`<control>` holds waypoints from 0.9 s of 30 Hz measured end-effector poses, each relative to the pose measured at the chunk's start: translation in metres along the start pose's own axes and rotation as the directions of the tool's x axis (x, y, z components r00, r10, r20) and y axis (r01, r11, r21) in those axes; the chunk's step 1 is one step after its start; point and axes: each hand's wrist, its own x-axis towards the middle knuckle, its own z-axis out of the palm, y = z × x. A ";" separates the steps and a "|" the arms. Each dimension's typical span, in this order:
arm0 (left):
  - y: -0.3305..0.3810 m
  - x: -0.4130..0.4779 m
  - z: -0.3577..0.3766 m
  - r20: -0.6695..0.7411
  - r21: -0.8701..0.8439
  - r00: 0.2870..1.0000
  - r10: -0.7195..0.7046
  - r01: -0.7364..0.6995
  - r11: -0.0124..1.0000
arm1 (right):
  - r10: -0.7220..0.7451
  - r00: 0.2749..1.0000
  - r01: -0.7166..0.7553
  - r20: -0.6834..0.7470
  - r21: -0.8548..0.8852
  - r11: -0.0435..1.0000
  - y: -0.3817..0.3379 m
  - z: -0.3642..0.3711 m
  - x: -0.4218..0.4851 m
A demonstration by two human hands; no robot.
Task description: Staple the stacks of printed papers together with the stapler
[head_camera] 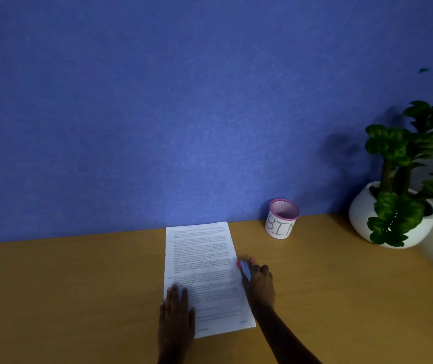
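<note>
Left hand [176, 308] lies flat, fingers straight, pressing the near left corner of the papers [202, 261]. Right hand [260, 287] grips a pink and blue stapler [245, 269] at the papers' right edge. The papers lie flat on the bench [78, 298]. Beyond them, a pink-rimmed cup [281, 222] marked BIN stands against the blue wall [157, 114]. A potted plant [394, 206] stands far right.

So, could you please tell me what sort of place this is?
Probably an office cubicle: a wooden desk against a blue felt-like partition, printed papers, a mesh cup marked BIN and a potted plant.
</note>
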 end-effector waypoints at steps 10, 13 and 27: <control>0.008 0.000 -0.011 0.178 -0.025 0.981 -0.080 0.086 0.996 | -0.041 0.998 0.033 -0.043 -0.165 0.986 0.009 -0.007 -0.006; 0.017 -0.002 -0.012 0.225 -0.008 0.973 -0.060 0.064 0.998 | -0.055 0.994 0.033 -0.097 -0.212 0.977 0.026 -0.012 -0.015; 0.050 -0.032 0.010 0.063 -0.033 0.991 0.117 -0.115 0.993 | -0.055 0.991 0.086 0.124 -0.262 0.961 0.093 -0.018 -0.066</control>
